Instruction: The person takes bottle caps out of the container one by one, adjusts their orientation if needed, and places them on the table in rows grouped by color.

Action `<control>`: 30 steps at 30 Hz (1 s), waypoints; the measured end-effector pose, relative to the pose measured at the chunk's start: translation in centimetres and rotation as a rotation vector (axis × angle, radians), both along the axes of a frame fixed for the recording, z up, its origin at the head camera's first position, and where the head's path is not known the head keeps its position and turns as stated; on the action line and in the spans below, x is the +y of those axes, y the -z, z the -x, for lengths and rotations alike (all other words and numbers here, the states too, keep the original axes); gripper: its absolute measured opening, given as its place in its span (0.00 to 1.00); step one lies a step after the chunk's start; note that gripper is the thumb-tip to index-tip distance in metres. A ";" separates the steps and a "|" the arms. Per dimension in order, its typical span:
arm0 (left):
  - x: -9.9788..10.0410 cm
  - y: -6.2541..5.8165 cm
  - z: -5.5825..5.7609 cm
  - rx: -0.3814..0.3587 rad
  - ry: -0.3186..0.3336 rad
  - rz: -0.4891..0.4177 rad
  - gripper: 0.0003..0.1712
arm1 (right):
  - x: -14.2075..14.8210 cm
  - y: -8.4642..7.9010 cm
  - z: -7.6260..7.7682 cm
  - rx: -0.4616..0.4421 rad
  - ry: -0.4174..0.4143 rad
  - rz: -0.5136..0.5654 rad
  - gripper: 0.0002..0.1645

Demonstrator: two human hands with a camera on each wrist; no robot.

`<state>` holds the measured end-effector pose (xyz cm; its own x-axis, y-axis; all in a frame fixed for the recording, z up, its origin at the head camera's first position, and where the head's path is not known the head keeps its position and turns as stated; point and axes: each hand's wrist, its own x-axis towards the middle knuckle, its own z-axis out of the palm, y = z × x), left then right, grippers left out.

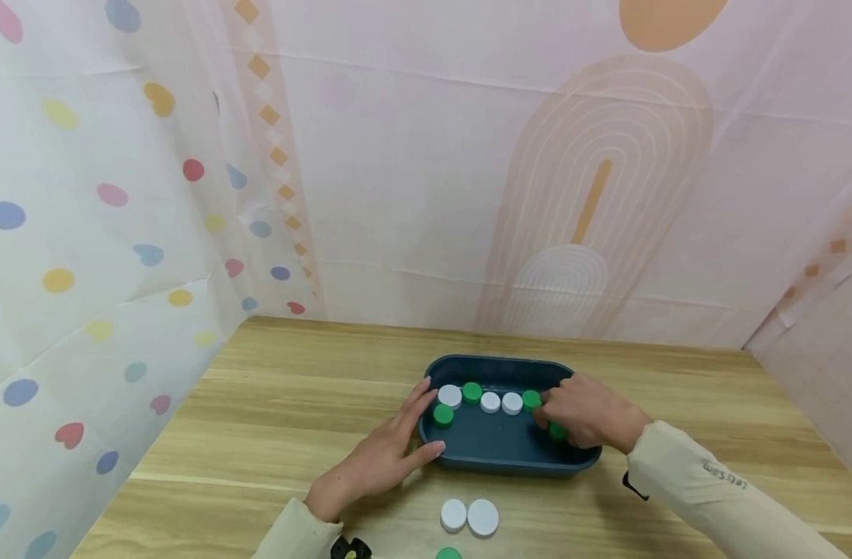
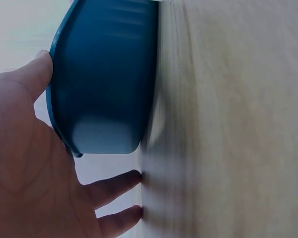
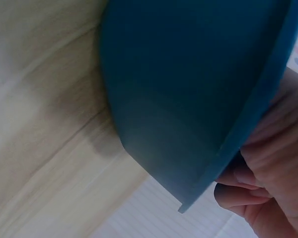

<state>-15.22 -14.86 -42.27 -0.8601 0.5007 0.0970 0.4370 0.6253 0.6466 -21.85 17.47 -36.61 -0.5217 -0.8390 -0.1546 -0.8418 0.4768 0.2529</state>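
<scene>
A dark blue oval-ended tray (image 1: 496, 454) sits on the table with green and white bottle caps inside. Along its far side run a white cap (image 1: 450, 397), a green cap (image 1: 471, 393), two smaller white caps (image 1: 501, 403) and another green cap (image 1: 531, 400); one more green cap (image 1: 443, 416) lies at the left end. My left hand (image 1: 380, 458) touches the tray's left end, thumb at the front corner, fingers mostly straight. Inside the right end, my right hand (image 1: 587, 411), fingers curled, pinches a green cap (image 1: 557, 431) that is partly hidden beneath it.
In front of the tray, two white caps (image 1: 468, 517) lie side by side on the wood-grain table (image 1: 258, 466). A green cap (image 1: 448, 553) is cut off by the bottom edge of the head view. Patterned cloth (image 1: 398, 194) hangs behind and at both sides.
</scene>
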 end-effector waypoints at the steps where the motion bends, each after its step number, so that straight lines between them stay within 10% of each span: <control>1: 0.0 0.0 0.0 -0.001 0.000 0.002 0.42 | 0.0 0.1 0.0 -0.002 -0.001 0.003 0.14; 30: -0.1 0.3 0.1 0.009 -0.002 -0.001 0.42 | 0.1 -2.2 -1.3 -0.052 0.030 0.083 0.17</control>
